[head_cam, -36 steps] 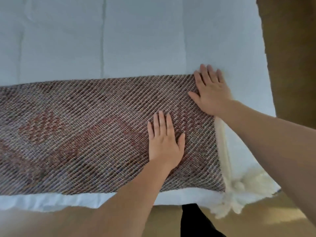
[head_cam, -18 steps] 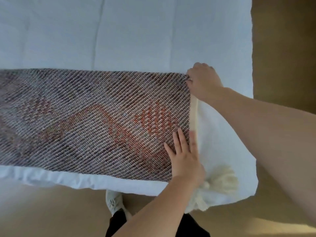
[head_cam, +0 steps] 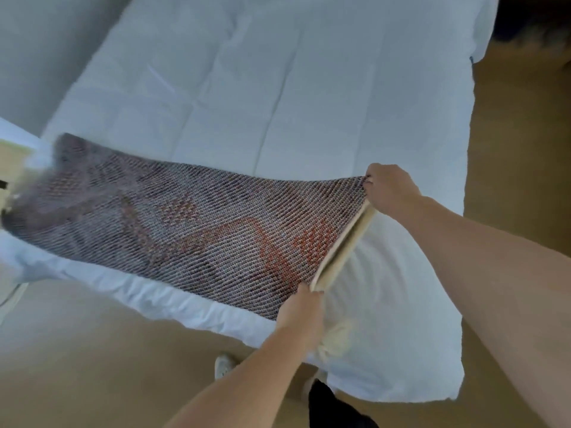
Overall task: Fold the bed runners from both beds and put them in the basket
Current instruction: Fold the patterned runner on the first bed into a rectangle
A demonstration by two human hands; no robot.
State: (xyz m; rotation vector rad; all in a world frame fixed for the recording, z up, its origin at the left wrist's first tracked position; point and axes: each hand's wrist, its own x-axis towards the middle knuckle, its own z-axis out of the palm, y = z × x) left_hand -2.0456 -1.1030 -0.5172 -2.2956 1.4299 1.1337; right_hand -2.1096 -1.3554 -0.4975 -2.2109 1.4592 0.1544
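A brown woven bed runner (head_cam: 200, 223) with orange-red motifs lies across the foot of a white bed (head_cam: 278, 81). Its right end is lifted off the duvet and shows a cream underside. My right hand (head_cam: 391, 188) pinches the far corner of that end. My left hand (head_cam: 301, 310) grips the near corner. The runner's left end is blurred and reaches the bed's left edge. A cream tassel (head_cam: 335, 338) lies on the duvet by my left wrist. No basket is in view.
Tan carpet (head_cam: 92, 350) runs along the near side and the right of the bed. A second white bed edge and a wooden piece (head_cam: 9, 159) sit at the far left. My shoe (head_cam: 224, 366) stands close to the bed's foot.
Both hands went from pressing flat on the runner to gripping the corners of its right end, which now rises off the bed. The view has swung left.
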